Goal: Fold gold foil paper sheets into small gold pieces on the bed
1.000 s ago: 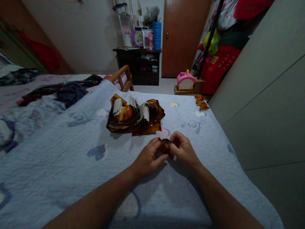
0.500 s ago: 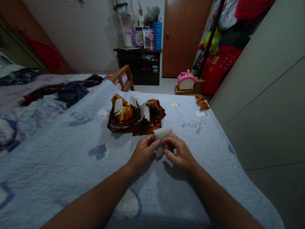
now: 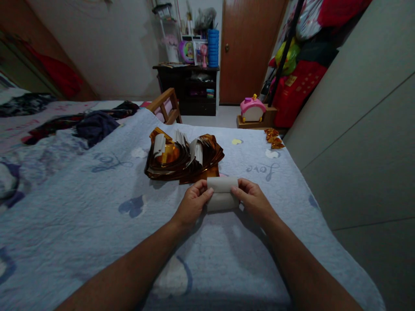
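A strip of white paper (image 3: 223, 201), its upper part curled or folded over, is stretched between my two hands just above the bed cover. My left hand (image 3: 193, 201) pinches its left edge, with the thumb on the near face. At the right edge my right hand (image 3: 254, 198) pinches it the same way. Right behind the paper lies a pile of shiny amber-brown wrapper sheets (image 3: 165, 172), curled into two bundles with white paper slips (image 3: 196, 151) tucked inside. Several small twisted amber pieces (image 3: 274, 139) lie at the far right edge of the bed.
A pale blue quilt (image 3: 136, 242) with heart prints covers the bed. Dark clothes (image 3: 97, 127) lie at the left. Beyond the far edge are a wooden chair (image 3: 170, 106), a dark cabinet (image 3: 197, 99) and a pink toy (image 3: 253, 109). A pale wardrobe (image 3: 363, 129) borders the right side.
The white paper has turned from a slanted, crumpled-looking position to lie straight across and flat between the hands. My right hand has shifted right to its right edge.
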Demonstrator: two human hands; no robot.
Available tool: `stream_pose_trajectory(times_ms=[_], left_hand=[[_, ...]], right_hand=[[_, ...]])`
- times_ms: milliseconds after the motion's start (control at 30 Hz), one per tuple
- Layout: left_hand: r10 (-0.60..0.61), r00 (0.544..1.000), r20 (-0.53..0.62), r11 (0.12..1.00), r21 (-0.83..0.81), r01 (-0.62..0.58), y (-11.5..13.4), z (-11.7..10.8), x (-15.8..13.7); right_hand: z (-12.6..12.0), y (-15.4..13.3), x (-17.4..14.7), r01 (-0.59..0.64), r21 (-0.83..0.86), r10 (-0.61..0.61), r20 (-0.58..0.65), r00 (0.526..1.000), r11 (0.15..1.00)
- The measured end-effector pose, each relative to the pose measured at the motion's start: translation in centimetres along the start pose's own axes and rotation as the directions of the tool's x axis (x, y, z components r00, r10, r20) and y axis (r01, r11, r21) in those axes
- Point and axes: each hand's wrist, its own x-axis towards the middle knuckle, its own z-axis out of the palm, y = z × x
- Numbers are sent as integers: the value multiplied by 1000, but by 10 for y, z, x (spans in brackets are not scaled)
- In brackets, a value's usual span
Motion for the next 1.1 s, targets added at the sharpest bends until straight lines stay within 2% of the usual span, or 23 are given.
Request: stream_pose_trajectory(times_ms=[233,333,400,500,667,767,867,933,1033,1100], left_hand=[[31,998,-58,978,209,-18,2,-2,-1],[82,994,-65,934,353,-54,0,-6,1],[149,986,-77,864,495,-92,-2,-8,2],[222,972,-71,719,686,-114,-5,-10,2],[245,970,-14,523,844,-120,-7,-9,2],[308,951,28,388,909,-152,-7,-10,2],[402,911,90,279,936,-215,-7,-13,3],[417,890,185,251,918,-308,-8,-15,3],[332,857,394,244,841,-482,-12,-18,5],[274,826,492,221,804,-552,-14,-19,7]], right_hand=[[3,13,4,-93,46,96,-51,994,995],[3,18,4,-64,-132,48,-126,991,989],[4,19,3,-9,-338,-51,-170,984,941],[5,18,2,43,-586,-166,-159,973,809],[9,18,0,22,-769,-154,-100,983,639],[10,18,0,8,-844,-152,-87,985,537],[8,19,0,39,-896,-192,-52,980,442],[5,20,0,96,-906,-219,4,976,411],[0,21,1,188,-892,-213,106,971,410],[-4,19,1,236,-873,-191,168,967,427]])
